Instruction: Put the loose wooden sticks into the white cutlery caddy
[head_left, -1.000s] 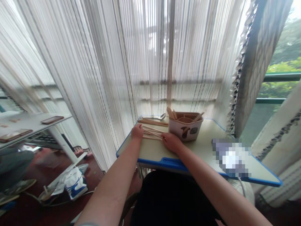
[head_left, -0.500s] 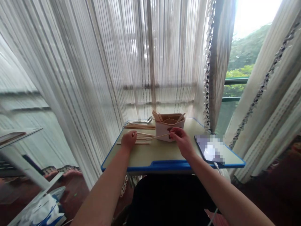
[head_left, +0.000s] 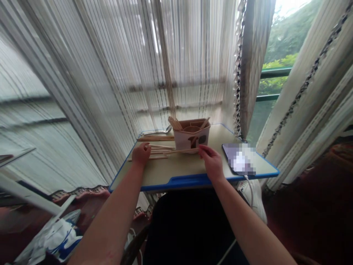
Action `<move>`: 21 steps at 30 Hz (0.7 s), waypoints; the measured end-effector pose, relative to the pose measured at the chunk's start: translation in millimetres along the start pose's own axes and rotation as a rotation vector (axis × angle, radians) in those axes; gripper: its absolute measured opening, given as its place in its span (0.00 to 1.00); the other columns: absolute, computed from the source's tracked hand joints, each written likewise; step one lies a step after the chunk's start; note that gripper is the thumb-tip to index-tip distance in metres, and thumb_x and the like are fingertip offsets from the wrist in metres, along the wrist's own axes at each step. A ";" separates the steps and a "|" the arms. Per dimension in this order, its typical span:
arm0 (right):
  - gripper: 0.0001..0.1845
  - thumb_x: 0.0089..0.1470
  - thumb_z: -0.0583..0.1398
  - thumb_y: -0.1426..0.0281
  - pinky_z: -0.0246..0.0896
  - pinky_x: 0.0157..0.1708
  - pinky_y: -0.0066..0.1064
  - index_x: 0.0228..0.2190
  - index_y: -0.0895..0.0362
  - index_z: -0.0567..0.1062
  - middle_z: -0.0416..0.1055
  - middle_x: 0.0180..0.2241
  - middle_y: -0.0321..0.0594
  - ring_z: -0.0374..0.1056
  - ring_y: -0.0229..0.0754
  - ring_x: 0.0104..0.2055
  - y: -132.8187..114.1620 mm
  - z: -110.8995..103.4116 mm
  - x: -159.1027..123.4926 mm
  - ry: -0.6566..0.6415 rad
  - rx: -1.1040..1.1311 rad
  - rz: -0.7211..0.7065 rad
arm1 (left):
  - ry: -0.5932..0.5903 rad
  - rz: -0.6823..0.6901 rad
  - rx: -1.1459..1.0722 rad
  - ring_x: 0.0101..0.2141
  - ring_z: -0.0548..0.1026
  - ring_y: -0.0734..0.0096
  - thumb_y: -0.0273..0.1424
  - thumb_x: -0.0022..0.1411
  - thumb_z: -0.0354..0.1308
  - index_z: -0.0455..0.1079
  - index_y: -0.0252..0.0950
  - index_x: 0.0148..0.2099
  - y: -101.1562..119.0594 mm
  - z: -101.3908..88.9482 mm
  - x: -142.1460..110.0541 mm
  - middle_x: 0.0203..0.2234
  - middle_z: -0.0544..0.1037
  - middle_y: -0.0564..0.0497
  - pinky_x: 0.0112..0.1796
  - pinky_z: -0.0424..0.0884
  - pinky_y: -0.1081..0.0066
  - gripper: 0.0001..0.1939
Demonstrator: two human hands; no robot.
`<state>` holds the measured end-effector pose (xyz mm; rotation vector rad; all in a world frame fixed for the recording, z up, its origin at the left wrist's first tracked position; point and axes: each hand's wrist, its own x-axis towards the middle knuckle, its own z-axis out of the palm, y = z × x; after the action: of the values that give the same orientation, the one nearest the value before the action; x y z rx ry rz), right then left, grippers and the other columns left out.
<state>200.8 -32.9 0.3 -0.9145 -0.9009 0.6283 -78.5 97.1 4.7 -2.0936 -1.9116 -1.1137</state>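
Observation:
Between the fingertips of my right hand [head_left: 211, 162] is one end of a thin pale chopstick [head_left: 183, 150], which points left in front of the utensil holder [head_left: 180, 141]. My left hand [head_left: 141, 152] is closed over the left part of the table, beside several light chopsticks [head_left: 160, 148] lying sideways; what its fingers hold, if anything, is hidden. The holder is a pinkish box with a brown inside and dark pictures on its front. Chopsticks [head_left: 174, 123] lean in its left compartment, and a few sticks lean at the right.
The small table [head_left: 182, 167] has a blue edge. Behind the loose chopsticks lie a row of brown chopsticks [head_left: 156, 138] and a metal ladle [head_left: 168, 129]. On the right rests a phone or tablet [head_left: 234, 162] with a white cable [head_left: 250, 187]. Curtains [head_left: 110, 73] hang behind.
The whole view has shifted, with the table now higher and farther left. My right hand has turned and come lower against the holder, its chopstick lying nearer level. My left hand stays closed.

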 end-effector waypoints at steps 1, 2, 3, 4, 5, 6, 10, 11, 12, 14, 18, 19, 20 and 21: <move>0.16 0.43 0.64 0.62 0.58 0.24 0.27 0.35 0.57 0.77 0.72 0.25 0.35 0.62 0.34 0.24 -0.3 -0.9 -0.4 0.010 -0.047 -0.009 | 0.007 -0.003 0.002 0.32 0.76 0.65 0.38 0.57 0.46 0.72 0.37 0.46 -0.5 0.4 0.3 0.25 0.79 0.49 0.36 0.68 0.70 0.20; 0.17 0.43 0.64 0.61 0.57 0.23 0.27 0.35 0.58 0.77 0.71 0.24 0.35 0.60 0.33 0.23 -0.5 -1.7 -0.7 0.018 -0.081 -0.012 | 0.009 -0.004 0.005 0.32 0.76 0.65 0.38 0.57 0.46 0.72 0.37 0.46 -1.0 0.9 0.7 0.25 0.79 0.49 0.36 0.68 0.70 0.20; 0.18 0.43 0.63 0.61 0.56 0.23 0.27 0.36 0.58 0.77 0.71 0.24 0.35 0.60 0.33 0.23 -0.5 -2.3 -0.7 0.021 -0.102 -0.009 | 0.009 -0.002 0.008 0.32 0.76 0.64 0.38 0.57 0.47 0.72 0.37 0.46 -1.3 1.4 0.9 0.24 0.78 0.49 0.36 0.68 0.70 0.20; 0.18 0.44 0.63 0.60 0.56 0.24 0.27 0.36 0.58 0.77 0.71 0.24 0.35 0.59 0.33 0.23 -0.1 -2.9 -0.7 0.021 -0.110 -0.003 | 0.008 0.004 0.010 0.32 0.76 0.64 0.38 0.57 0.47 0.72 0.36 0.46 -1.4 2.0 1.2 0.24 0.78 0.49 0.35 0.68 0.69 0.19; 0.19 0.44 0.62 0.60 0.56 0.24 0.27 0.36 0.58 0.77 0.70 0.25 0.35 0.59 0.33 0.23 0.6 -3.5 -0.5 0.021 -0.108 0.004 | 0.009 0.010 0.010 0.31 0.76 0.64 0.37 0.57 0.47 0.72 0.36 0.45 -1.4 2.5 1.3 0.24 0.78 0.49 0.35 0.68 0.69 0.19; 0.19 0.44 0.62 0.59 0.56 0.24 0.27 0.36 0.58 0.76 0.70 0.25 0.35 0.59 0.33 0.23 1.7 -4.2 -0.2 0.026 -0.099 0.012 | 0.010 0.014 0.010 0.31 0.76 0.64 0.37 0.57 0.47 0.72 0.36 0.45 -1.4 3.0 1.4 0.24 0.78 0.49 0.35 0.68 0.69 0.19; 0.17 0.45 0.60 0.60 0.54 0.22 0.27 0.34 0.59 0.73 0.66 0.22 0.33 0.59 0.33 0.22 7.5 -8.0 1.7 -0.002 -0.093 0.132 | 0.024 0.014 0.006 0.31 0.76 0.64 0.37 0.57 0.47 0.72 0.36 0.45 -1.6 4.5 1.6 0.24 0.78 0.49 0.35 0.67 0.70 0.19; 0.16 0.45 0.60 0.60 0.54 0.22 0.27 0.34 0.58 0.73 0.66 0.22 0.33 0.59 0.34 0.22 8.6 -9.0 2.3 -0.029 -0.133 0.164 | 0.022 0.007 0.003 0.31 0.76 0.65 0.37 0.57 0.47 0.72 0.36 0.45 -1.9 4.7 1.8 0.24 0.78 0.49 0.35 0.67 0.70 0.19; 0.16 0.45 0.59 0.61 0.54 0.23 0.27 0.33 0.58 0.73 0.67 0.23 0.34 0.60 0.35 0.23 9.4 -9.9 2.8 -0.061 -0.199 0.179 | 0.019 -0.001 -0.001 0.31 0.76 0.65 0.37 0.58 0.47 0.72 0.36 0.45 -2.4 4.8 1.9 0.24 0.78 0.49 0.35 0.67 0.70 0.19; 0.14 0.46 0.57 0.62 0.56 0.27 0.29 0.33 0.59 0.73 0.70 0.27 0.37 0.62 0.37 0.26 10.4 -10.7 3.3 -0.122 -0.380 0.147 | 0.008 -0.020 -0.010 0.31 0.76 0.65 0.37 0.58 0.47 0.72 0.36 0.45 -3.3 4.7 2.2 0.25 0.78 0.49 0.35 0.67 0.71 0.18; 0.15 0.49 0.54 0.67 0.57 0.39 0.35 0.35 0.60 0.75 0.71 0.35 0.46 0.65 0.43 0.35 10.9 -6.9 -1.7 -0.157 -0.857 -0.053 | -0.011 -0.051 -0.027 0.31 0.76 0.67 0.35 0.58 0.47 0.72 0.36 0.45 -2.5 3.1 2.0 0.26 0.79 0.49 0.34 0.67 0.72 0.18; 0.15 0.49 0.54 0.68 0.56 0.42 0.37 0.37 0.61 0.75 0.70 0.37 0.49 0.64 0.45 0.38 10.9 -4.9 -4.6 -0.146 -0.988 -0.112 | -0.015 -0.057 -0.030 0.31 0.76 0.67 0.35 0.58 0.47 0.72 0.36 0.45 -1.6 2.5 1.7 0.26 0.79 0.49 0.34 0.66 0.72 0.18; 0.17 0.49 0.54 0.69 0.54 0.44 0.40 0.39 0.61 0.75 0.69 0.39 0.51 0.63 0.48 0.41 10.7 -2.5 -7.8 -0.140 -1.107 -0.173 | -0.018 -0.061 -0.031 0.31 0.76 0.68 0.35 0.58 0.47 0.72 0.36 0.45 -0.7 1.8 1.4 0.27 0.79 0.49 0.35 0.66 0.72 0.18; 0.18 0.49 0.55 0.69 0.52 0.46 0.41 0.42 0.61 0.74 0.68 0.42 0.52 0.61 0.51 0.45 10.6 0.0 -11.0 -0.145 -1.202 -0.233 | -0.022 -0.060 -0.032 0.31 0.76 0.68 0.35 0.58 0.47 0.72 0.36 0.45 0.2 1.3 1.0 0.27 0.79 0.49 0.35 0.66 0.72 0.18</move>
<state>194.5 -36.4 -13.2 -1.7933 -1.5214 -0.1319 -77.8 98.5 4.4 -2.0862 -1.9918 -1.1447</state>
